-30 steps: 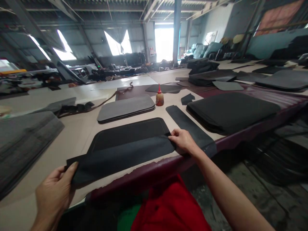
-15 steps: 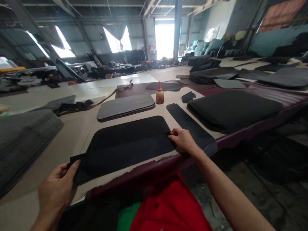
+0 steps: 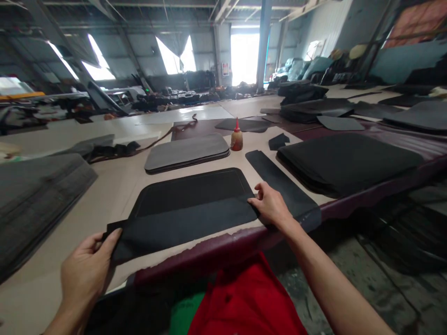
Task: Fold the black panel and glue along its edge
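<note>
your left hand [image 3: 86, 266] pinches a black leather-like strip [image 3: 190, 221] already laid across to your right hand [image 3: 272, 204], fingers parted, the round-cornered black panel [image 3: 195, 189] between them only partly covered.

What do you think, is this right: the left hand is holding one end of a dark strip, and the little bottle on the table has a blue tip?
Not quite: the bottle has a red tip, not a blue one, as the head view shows. The rest is right: the left hand is holding one end of a dark strip, and the bottle is on the table.
</note>
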### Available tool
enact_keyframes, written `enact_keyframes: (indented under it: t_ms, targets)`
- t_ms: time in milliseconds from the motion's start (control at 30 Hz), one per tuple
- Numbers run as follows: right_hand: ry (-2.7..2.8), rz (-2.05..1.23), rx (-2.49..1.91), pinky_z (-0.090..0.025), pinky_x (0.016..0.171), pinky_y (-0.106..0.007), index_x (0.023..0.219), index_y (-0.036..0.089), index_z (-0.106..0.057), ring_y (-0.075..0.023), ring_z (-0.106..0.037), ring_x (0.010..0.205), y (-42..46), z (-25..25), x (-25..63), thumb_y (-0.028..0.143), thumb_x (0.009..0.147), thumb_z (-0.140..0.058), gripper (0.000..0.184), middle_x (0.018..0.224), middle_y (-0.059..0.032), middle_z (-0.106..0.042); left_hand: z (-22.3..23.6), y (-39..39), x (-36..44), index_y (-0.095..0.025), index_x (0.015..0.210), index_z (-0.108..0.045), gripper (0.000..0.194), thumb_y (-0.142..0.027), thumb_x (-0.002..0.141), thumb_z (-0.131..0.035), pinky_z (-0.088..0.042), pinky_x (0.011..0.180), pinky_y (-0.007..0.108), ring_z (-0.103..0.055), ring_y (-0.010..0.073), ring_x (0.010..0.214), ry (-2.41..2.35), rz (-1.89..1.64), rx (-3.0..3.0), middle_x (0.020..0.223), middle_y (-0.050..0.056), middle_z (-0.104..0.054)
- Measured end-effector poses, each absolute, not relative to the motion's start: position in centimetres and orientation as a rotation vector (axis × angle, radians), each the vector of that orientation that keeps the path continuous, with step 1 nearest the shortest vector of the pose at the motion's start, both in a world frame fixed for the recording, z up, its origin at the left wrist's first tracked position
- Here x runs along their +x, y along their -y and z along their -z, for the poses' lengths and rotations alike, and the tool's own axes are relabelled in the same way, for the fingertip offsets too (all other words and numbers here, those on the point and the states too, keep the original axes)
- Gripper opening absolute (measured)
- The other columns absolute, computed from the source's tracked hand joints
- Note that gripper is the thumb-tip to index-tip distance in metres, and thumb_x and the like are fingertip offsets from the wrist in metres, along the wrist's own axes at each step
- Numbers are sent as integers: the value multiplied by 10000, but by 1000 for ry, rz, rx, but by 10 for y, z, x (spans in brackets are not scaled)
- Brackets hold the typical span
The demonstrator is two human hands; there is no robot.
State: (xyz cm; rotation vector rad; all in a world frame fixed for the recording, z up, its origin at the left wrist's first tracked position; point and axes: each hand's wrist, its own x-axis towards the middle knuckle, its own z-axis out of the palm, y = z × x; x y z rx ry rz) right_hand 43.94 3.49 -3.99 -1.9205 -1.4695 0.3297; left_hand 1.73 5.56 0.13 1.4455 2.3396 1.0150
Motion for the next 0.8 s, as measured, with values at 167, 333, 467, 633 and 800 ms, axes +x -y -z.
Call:
enact_keyframes:
  t_ms: [167,333,467,633,800]
  targets:
    - [1598,-256,-1886,-378,685,-266,899,221,-644,-166,-595,763,-35,44,440,276,852,-690,86,846,-1,-653,16,-65,2,-278,828,-717,333,-581,704,-656,-395,612,259,-621,208,700,-2281,-1170,1406,662,-56,-659]
    - [1687,-290,-1972,-408,708,-302,837,240,-683,-216,-642,816,-33,47,442,385,885,-581,183,886,-36,-710,24,-62,-1,-185,821,-700,404,-565,684,-696,-430,591,248,-570,176,666,-1840,-1426,1337,695,-8,-649]
    - [1690,-382,-2067,-435,718,-354,899,272,-713,-270,-663,823,-36,52,450,520,854,-524,315,938,-63,-731,10,-62,-4,-167,817,-702,406,-561,719,-718,-454,623,226,-567,147,676,-1672,-1457,1398,710,-9,-639]
    - [1663,-494,-2193,-472,741,-398,975,296,-717,-311,-676,842,-39,49,454,594,839,-467,411,1000,-93,-738,-16,-63,-7,-162,810,-713,387,-522,695,-797,-463,647,208,-578,132,696,-1551,-1540,1427,746,-3,-666]
    - [1623,-558,-2282,-494,794,-415,1037,316,-711,-333,-685,906,-40,48,457,638,820,-455,465,1105,-110,-730,-6,-68,-10,-162,840,-723,381,-527,734,-753,-483,683,229,-608,149,726,-1515,-1517,1420,798,21,-700]
